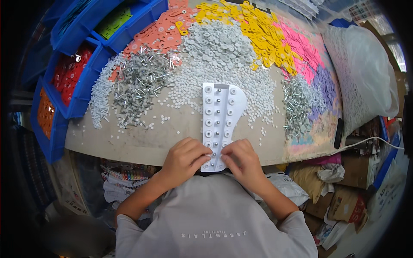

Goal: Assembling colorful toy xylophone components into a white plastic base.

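Note:
A white plastic board [240, 99], narrow at its near end and bulging at the far right, lies on the table in front of me. Round white ring-shaped pieces [208, 112] stand in a column along each side of it. Small metal studs [218, 122] run down its middle groove. My left hand [186, 157] is at the near left edge, thumb and fingertips pinched over the left column. Across the groove, my right hand [244, 161] has its fingertips closed over the right column. Whatever the fingertips hold is too small and covered to make out.
Behind the board spread small white beads [180, 92] and white plastic discs [219, 43]. Metal pins [142, 79] lie left, more pins [296, 105] right. Yellow tags [269, 36] and pink tags [303, 45] lie farther back. Blue bins [92, 79] stand left, a plastic bag [365, 73] right.

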`<state>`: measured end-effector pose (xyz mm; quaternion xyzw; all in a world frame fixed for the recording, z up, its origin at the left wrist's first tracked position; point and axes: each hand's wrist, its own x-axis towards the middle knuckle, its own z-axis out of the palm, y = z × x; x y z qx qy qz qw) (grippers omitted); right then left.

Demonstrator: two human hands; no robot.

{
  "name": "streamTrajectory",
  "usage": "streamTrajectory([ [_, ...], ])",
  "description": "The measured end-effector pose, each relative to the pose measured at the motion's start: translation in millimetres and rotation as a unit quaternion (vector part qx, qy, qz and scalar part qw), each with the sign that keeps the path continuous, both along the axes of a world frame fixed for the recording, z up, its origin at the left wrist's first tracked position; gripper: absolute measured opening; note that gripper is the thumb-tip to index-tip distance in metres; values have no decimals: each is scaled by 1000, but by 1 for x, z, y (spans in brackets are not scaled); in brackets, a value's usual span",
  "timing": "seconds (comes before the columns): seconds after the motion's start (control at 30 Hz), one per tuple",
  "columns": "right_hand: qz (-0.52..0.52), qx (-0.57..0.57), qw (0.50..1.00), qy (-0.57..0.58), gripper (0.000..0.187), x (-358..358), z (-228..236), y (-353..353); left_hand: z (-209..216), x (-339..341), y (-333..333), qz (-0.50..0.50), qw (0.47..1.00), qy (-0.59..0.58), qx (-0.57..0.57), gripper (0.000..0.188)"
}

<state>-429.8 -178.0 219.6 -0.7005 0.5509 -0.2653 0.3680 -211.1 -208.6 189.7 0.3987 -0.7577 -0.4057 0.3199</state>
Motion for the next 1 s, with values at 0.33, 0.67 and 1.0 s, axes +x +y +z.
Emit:
streamTrajectory([
  [0.33,-12,-178,984,28,22,-2,-38,13,-17,7,-7,-40,980,-9,-195,20],
  [0.67,76,-139,987,26,18,-13,-23,-5,2,10,-30,-142,990,-6,-25,10],
  [1.0,-137,-172,975,32,18,-38,-5,-54,-3,25,-151,153,969,-93,-170,11],
])
